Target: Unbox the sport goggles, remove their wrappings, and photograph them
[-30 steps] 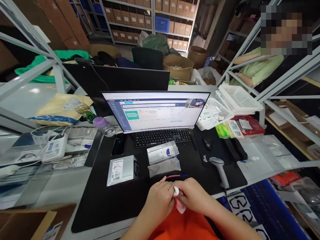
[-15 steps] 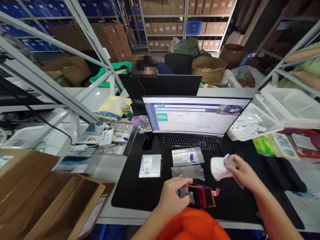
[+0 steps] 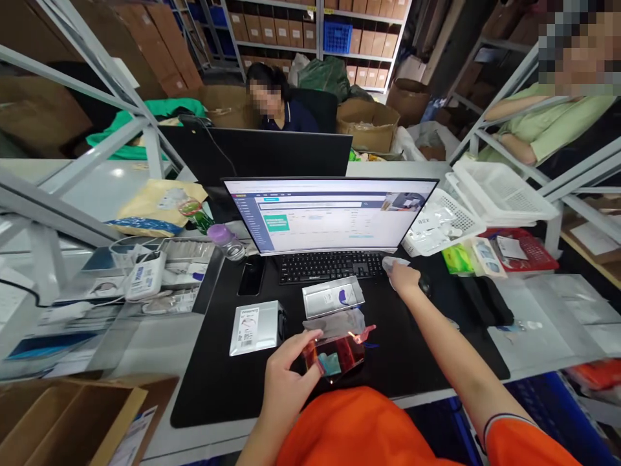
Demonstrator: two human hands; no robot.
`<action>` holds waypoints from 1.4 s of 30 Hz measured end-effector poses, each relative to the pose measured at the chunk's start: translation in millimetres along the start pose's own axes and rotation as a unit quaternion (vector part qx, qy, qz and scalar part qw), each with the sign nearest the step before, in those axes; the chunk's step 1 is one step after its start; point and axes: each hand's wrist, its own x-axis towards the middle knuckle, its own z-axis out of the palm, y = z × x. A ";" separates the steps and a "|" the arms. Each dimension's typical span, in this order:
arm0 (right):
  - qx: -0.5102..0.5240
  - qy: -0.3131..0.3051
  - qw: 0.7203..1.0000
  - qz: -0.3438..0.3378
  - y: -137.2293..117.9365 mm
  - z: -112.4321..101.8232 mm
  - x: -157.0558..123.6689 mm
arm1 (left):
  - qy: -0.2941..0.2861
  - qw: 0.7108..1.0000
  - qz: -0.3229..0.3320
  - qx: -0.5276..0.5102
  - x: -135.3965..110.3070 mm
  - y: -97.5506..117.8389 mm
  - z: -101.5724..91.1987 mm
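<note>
Low over the black desk mat (image 3: 208, 382), my left hand (image 3: 294, 366) grips shiny red-lensed sunglasses (image 3: 342, 356) between thumb and fingers at their left end. A pinkish-red arm sticks up from their right side. My right hand (image 3: 404, 278) reaches forward to the right end of the keyboard (image 3: 330, 266), its fingers closed on a crumpled pale wrapper or cloth (image 3: 389, 263). Just beyond the sunglasses lies a translucent grey pouch (image 3: 339, 321). Behind that is a silver box tray (image 3: 333, 298) with a purple print. A silver box (image 3: 255, 329) with a white label stands left.
A monitor (image 3: 334, 217) rises behind the keyboard. A phone (image 3: 251, 275) and purple-capped bottle (image 3: 227, 243) are to its left. White baskets (image 3: 444, 223) and a red tray (image 3: 538, 249) sit right. Cardboard boxes (image 3: 72, 421) occupy the near left. Two people are beyond the desk.
My right hand has moved forward and left to the keyboard's end, carrying the pale crumpled piece. The sunglasses have turned in my left hand. The camera view has swung right.
</note>
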 end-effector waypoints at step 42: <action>0.237 0.232 0.897 -0.293 -25.1 -21.1 -225.0 | -0.137 0.990 0.001 0.029 -15.1 11.8 18.3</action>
